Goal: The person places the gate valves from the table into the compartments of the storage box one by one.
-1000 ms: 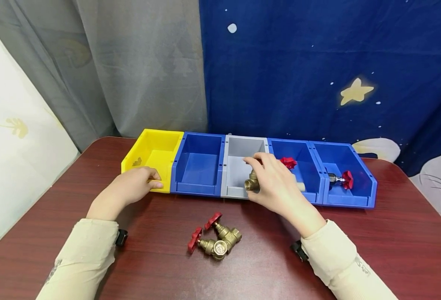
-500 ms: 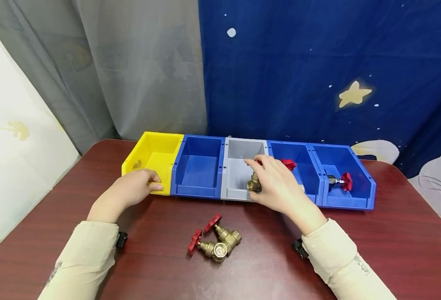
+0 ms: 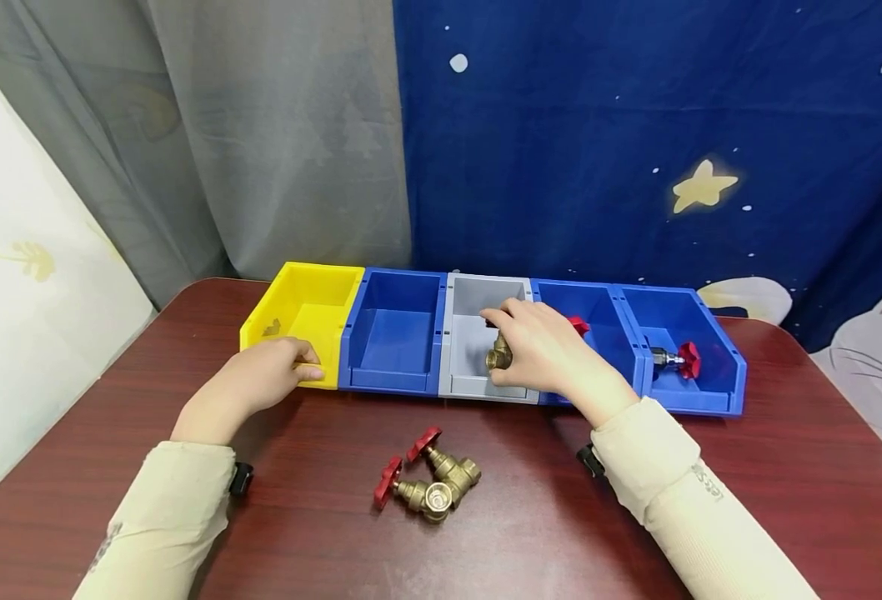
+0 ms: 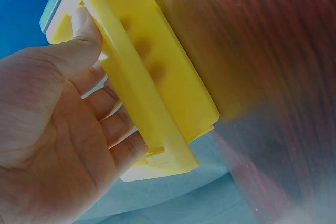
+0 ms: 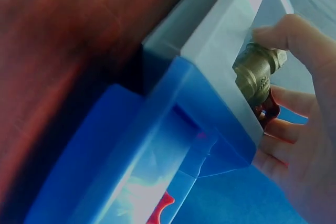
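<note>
My left hand (image 3: 261,379) grips the front wall of the yellow bin (image 3: 313,329); the left wrist view has the thumb and fingers (image 4: 131,150) around that wall. My right hand (image 3: 549,346) holds a brass valve (image 3: 498,354) at the grey bin (image 3: 465,333), its threaded opening facing left. In the right wrist view the valve's red handwheel (image 5: 271,109) is by the fingers, beyond the grey bin's wall. Two similar valves lie against each other on the table, an upper valve (image 3: 456,475) and a lower valve (image 3: 418,493), both with red handwheels.
Left of the grey bin stands a blue bin (image 3: 396,337). On its right, one blue bin (image 3: 606,333) has a red handwheel (image 3: 579,325) partly behind my hand. The rightmost blue bin (image 3: 711,404) holds a dark-bodied valve (image 3: 674,358) with a red wheel. Curtains hang behind the table.
My right hand has shifted slightly forward and left with the valve, over the grey bin. It now covers the pale tube end seen earlier in the blue bin. My left hand keeps its grip.
</note>
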`<move>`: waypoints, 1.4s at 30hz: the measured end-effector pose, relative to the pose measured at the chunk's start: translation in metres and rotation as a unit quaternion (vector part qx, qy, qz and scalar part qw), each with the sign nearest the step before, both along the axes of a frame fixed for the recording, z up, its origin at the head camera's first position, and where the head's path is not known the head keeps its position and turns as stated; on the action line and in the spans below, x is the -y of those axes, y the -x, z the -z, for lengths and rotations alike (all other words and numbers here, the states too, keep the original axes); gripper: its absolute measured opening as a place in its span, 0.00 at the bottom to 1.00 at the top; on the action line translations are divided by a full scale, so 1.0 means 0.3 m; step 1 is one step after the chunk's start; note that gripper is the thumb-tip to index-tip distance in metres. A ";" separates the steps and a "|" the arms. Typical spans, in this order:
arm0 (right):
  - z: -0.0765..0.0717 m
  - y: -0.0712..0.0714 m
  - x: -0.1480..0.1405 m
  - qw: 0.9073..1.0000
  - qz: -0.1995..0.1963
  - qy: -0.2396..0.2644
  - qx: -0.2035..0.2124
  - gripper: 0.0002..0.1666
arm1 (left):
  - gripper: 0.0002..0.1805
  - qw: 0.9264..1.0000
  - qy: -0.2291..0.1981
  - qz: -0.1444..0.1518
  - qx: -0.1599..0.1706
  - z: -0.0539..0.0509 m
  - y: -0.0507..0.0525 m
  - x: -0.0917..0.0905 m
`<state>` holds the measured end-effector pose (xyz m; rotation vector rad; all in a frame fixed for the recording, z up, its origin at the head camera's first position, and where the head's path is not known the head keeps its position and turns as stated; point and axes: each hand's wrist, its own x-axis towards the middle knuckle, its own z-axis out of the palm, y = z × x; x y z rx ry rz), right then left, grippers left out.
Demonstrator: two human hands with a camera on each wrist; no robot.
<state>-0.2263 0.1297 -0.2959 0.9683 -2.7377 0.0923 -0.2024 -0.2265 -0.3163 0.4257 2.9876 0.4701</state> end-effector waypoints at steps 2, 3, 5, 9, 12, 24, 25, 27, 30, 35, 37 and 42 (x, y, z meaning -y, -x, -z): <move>-0.006 0.018 0.008 1.000 0.009 -0.010 0.013 0.44 | 0.12 1.000 0.000 -0.001 0.001 0.001 -0.001 0.001; -0.009 0.027 0.013 1.000 0.015 -0.015 0.020 0.44 | 0.12 1.000 0.000 -0.002 0.002 0.001 -0.001 0.001; -0.014 0.044 0.021 0.999 0.025 -0.023 0.034 0.44 | 0.12 1.000 -0.001 -0.004 0.003 0.003 -0.001 0.002; -0.018 0.072 0.035 0.997 0.038 -0.035 0.062 0.44 | 0.12 1.000 -0.001 -0.009 0.007 0.005 -0.004 0.007; -0.024 0.086 0.043 0.995 0.044 -0.043 0.084 0.45 | 0.12 1.000 0.001 -0.011 0.009 0.006 -0.004 0.012; -0.001 0.128 0.071 0.985 0.050 -0.080 0.143 0.42 | 0.13 1.000 0.006 -0.009 0.009 -0.011 0.004 0.000; 0.003 0.130 0.074 0.985 0.049 -0.083 0.146 0.41 | 0.13 1.000 0.007 -0.011 0.010 -0.012 0.005 -0.001; 0.010 0.133 0.079 0.984 0.046 -0.087 0.149 0.39 | 0.13 1.000 0.009 -0.015 0.011 -0.012 0.007 -0.002; 0.017 0.134 0.086 0.983 0.047 -0.091 0.154 0.39 | 0.13 1.000 0.009 -0.011 0.008 -0.011 0.007 -0.003; 0.024 0.127 0.098 0.982 0.055 -0.096 0.156 0.39 | 0.12 1.000 0.005 0.003 -0.002 -0.006 0.006 -0.001; 0.027 0.124 0.101 0.982 0.053 -0.098 0.153 0.39 | 0.12 1.000 0.005 0.004 -0.001 -0.004 0.005 -0.001; 0.036 0.117 0.103 0.985 0.043 -0.094 0.140 0.36 | 0.12 1.000 0.003 0.001 0.002 -0.001 0.001 -0.003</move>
